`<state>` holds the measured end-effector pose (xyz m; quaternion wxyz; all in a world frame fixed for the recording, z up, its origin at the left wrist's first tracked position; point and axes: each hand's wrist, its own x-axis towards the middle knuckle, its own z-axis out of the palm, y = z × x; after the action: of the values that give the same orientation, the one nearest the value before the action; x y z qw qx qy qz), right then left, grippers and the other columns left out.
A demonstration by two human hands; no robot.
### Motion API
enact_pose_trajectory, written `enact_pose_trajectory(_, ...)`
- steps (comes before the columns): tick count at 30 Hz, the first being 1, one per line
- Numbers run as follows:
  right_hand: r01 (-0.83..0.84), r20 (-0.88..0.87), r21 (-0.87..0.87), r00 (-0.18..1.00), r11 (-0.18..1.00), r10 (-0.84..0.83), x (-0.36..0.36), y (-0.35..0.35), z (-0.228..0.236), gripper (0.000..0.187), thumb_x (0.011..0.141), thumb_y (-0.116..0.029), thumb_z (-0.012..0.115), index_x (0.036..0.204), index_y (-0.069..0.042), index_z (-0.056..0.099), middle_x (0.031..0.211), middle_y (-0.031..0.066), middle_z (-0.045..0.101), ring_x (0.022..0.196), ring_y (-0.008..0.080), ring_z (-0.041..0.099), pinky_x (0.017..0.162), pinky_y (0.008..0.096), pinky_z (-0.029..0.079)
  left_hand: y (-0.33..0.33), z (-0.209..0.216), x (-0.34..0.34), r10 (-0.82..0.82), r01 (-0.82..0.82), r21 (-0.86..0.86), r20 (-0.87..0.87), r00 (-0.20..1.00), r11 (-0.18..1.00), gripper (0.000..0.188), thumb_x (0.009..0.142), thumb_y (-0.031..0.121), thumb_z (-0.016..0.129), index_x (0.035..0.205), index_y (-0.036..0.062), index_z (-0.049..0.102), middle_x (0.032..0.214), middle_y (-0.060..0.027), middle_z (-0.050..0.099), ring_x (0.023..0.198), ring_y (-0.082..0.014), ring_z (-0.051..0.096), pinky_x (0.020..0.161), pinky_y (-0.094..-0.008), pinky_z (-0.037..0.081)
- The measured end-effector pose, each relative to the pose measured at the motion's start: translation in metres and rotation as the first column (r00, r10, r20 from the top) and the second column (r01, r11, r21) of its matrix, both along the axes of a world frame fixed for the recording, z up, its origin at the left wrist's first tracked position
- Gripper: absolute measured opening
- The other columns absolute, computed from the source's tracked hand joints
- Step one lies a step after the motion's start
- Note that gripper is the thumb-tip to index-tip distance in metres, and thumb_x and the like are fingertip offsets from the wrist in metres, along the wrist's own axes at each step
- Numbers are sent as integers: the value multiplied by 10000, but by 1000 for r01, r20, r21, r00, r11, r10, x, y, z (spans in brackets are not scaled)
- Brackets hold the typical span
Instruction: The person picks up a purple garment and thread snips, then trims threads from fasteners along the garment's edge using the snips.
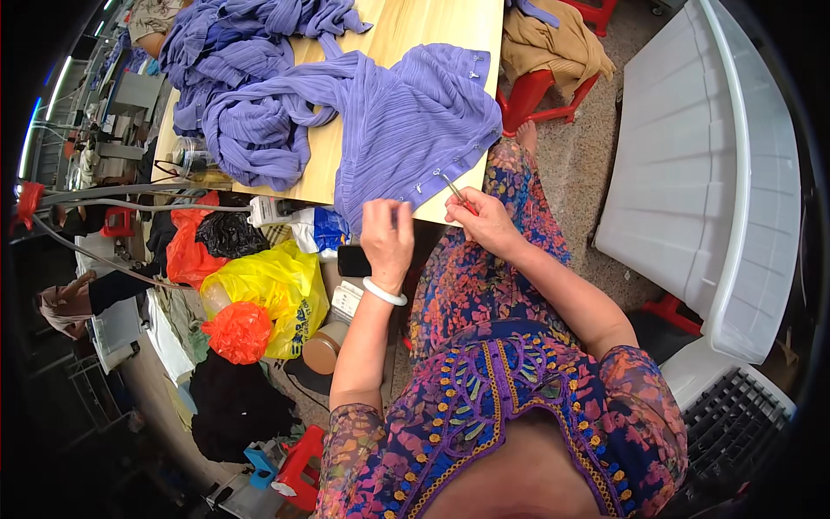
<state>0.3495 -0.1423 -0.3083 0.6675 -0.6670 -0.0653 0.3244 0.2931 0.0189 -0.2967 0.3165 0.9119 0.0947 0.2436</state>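
A purple ribbed garment (406, 121) lies spread over the near right corner of the table, with several small metal fastenings along its edge bands. My left hand (386, 238), with a white bangle at the wrist, is closed at the garment's near edge and pinches the fabric there; its fingertips are partly hidden. In my right hand (488, 227) is a slim metal tool with a red handle (468, 206), its exact kind unclear. The tool's tip meets the edge band beside one of the fastenings.
More purple garments (251, 112) are heaped on the wooden table (437, 26). Brown cloth (553, 43) covers a red stool (529, 97) to the right, near a large whitish plastic bin (683, 164). Yellow (268, 290) and red bags (238, 333) crowd the left side below the table.
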Motion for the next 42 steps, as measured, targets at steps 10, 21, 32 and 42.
enact_pose_trajectory(10, 3, 2, 45, 1000, 999, -3, 0, 2, -5, 177, 865, -182, 512, 909, -11, 524, 751, 41, 596, 452, 30, 451, 415, 168, 374, -8, 4, 40, -154, 199, 226, -203, 967, 954, 143, 719, 109, 608, 845, 41, 610, 809, -97, 512, 750, -264, 510, 642, -361, 428)
enact_pose_trajectory(21, 7, -13, 12, 1000, 1000, -7, 1, 3, 3, 195, 870, -210, 507, 896, -18, 528, 697, 19, 575, 441, 33, 444, 403, 173, 359, -7, 1, 46, -129, 175, 231, -203, 971, 957, 53, 736, 75, 568, 730, 23, 572, 751, -113, 526, 728, -285, 511, 645, -377, 418)
enact_pose_trajectory(32, -27, -160, 151, 986, 988, 51, 8, -1, 6, 353, 928, -328, 362, 965, -21, 532, 673, 15, 504, 441, 35, 378, 393, 167, 320, -6, 12, 36, -102, 94, -53, -161, 982, 994, 54, 766, 57, 553, 769, 5, 538, 719, -133, 546, 646, -278, 532, 587, -363, 412)
enact_pose_trajectory(42, -82, -458, 302, 861, 950, 220, 14, -1, 5, 333, 916, -341, 401, 933, -40, 542, 663, -14, 500, 434, 24, 369, 374, 168, 289, -8, 6, 35, -107, 67, -221, -170, 980, 973, 60, 804, 64, 533, 800, 4, 530, 624, -131, 553, 513, -250, 540, 492, -345, 412)
